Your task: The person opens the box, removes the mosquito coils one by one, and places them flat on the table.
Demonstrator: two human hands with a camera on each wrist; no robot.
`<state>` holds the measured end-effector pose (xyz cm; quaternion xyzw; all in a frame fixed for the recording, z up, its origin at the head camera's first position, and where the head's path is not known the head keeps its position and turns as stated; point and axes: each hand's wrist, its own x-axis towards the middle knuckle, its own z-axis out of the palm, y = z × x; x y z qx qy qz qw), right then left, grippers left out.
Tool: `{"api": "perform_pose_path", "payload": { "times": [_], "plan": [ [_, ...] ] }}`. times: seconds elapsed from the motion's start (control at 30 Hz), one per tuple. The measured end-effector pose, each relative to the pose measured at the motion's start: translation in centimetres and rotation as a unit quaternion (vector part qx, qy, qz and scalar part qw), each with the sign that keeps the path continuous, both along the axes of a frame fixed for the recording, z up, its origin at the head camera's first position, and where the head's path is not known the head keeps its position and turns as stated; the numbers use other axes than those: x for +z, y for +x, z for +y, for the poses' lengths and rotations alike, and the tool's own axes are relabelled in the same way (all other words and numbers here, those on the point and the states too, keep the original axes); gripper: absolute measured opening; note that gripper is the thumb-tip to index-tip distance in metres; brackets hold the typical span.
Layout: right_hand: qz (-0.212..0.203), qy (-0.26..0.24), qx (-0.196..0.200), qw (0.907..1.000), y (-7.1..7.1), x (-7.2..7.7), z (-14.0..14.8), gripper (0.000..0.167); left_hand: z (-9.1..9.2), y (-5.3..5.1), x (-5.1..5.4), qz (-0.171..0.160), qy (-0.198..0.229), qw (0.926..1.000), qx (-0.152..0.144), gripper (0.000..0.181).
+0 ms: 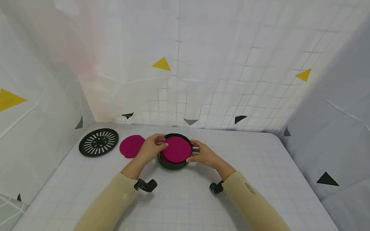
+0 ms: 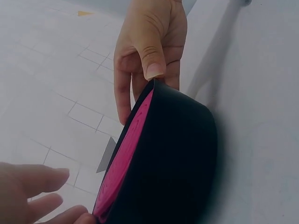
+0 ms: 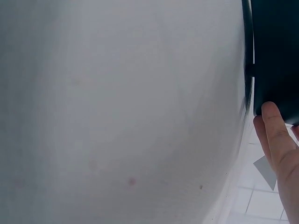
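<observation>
A round black mosquito coil holder [image 1: 172,166] stands on the table, tilted up in the left wrist view. Inside its rim lies a magenta spiral mosquito coil [image 1: 177,149]; more magenta shows under its lower left edge. My right hand [image 1: 206,155] grips the holder's right side, thumb on the near wall and fingers beyond the rim. At the left rim is my left hand [image 1: 151,148], its thumb and fingers apart and the fingertips by the coil's edge. In the right wrist view, right fingers [image 3: 276,135] lie against the dark holder wall [image 3: 278,60].
Left of the holder lies another magenta coil [image 1: 130,147], partly behind my left hand. Farther left, a black slotted round lid [image 1: 99,142] rests near the table's left edge. White sheets [image 1: 202,64] with yellow and black triangles enclose the table [image 1: 185,199] at the back and sides.
</observation>
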<state>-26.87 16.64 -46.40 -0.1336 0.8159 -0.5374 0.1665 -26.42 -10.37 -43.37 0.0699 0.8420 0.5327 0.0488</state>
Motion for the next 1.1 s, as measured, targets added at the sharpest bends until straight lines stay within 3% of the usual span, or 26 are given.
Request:
{"api": "perform_pose_path", "payload": {
  "times": [0.3, 0.6, 0.97, 1.1],
  "plan": [
    [0.005, 0.013, -0.002, 0.9999, 0.0, 0.0, 0.1, 0.097, 0.5, -0.1, -0.1, 0.0, -0.059, 0.9982, -0.008, 0.052],
    [0.007, 0.015, 0.003, 0.9999, -0.1, -0.1, 0.1, 0.097, 0.9, 0.3, 0.0, 0.002, -0.079, 0.9968, -0.004, 0.051],
    [0.005, 0.009, 0.005, 0.9999, -0.2, -0.1, 0.0, 0.095, 1.1, 0.1, -0.3, 0.017, -0.034, 0.9993, 0.008, 0.047],
    [0.003, 0.005, 0.005, 1.0, -0.3, -0.3, 0.1, 0.096, 1.3, 0.1, -0.2, 0.0, -0.001, 0.9998, 0.022, 0.046]
  ]
}}
